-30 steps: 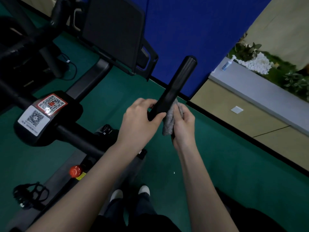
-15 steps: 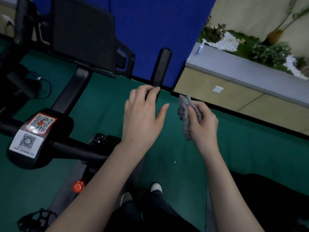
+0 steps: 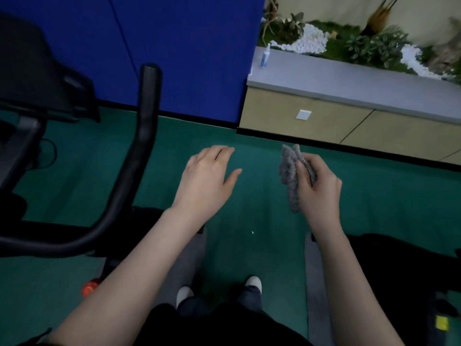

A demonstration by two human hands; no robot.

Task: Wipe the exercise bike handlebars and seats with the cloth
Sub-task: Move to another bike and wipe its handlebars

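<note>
The black handlebar [image 3: 143, 136] of the exercise bike curves up on the left, its tip pointing at the blue wall. My left hand [image 3: 207, 178] hovers to the right of it with relaxed fingers, holding nothing and clear of the bar. My right hand [image 3: 318, 188] grips a bunched grey cloth [image 3: 289, 176], which hangs down from the fist, well away from the handlebar. The bike's dark console screen [image 3: 32, 68] sits at the upper left. No seat is in view.
A blue partition [image 3: 174, 46] stands behind the bike. A low cabinet with a grey top [image 3: 349, 81] runs along the right, with a small spray bottle [image 3: 264, 57] and plants on it. A red knob [image 3: 91, 285] shows low on the frame. Another dark machine [image 3: 404, 270] lies at the lower right.
My left hand let go of the handlebar and drew off to the right. My right hand pulled the cloth off the bar. The view swung right, so the bike sits further left.
</note>
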